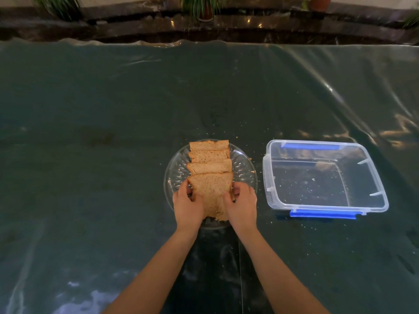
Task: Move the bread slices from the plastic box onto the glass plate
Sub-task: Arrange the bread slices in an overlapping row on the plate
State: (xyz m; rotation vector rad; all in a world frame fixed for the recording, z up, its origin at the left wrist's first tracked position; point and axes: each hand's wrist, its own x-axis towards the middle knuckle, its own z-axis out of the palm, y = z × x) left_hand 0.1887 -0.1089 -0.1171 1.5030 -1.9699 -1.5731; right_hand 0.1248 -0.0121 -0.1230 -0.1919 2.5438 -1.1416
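Observation:
Several brown bread slices (209, 167) lie overlapping in a row on the round glass plate (246, 175), running from its far rim towards me. The nearest slice (210, 191) is held at its two sides: my left hand (188, 206) grips its left edge and my right hand (241, 206) grips its right edge, over the plate's near half. The clear plastic box (268, 177) with blue clips stands to the right of the plate; only crumbs show on its bottom.
A dark green plastic sheet (90, 132) covers the table, with crumbs scattered around the plate and box. A dark stone ledge (249, 30) with potted plants (204, 7) runs along the far edge.

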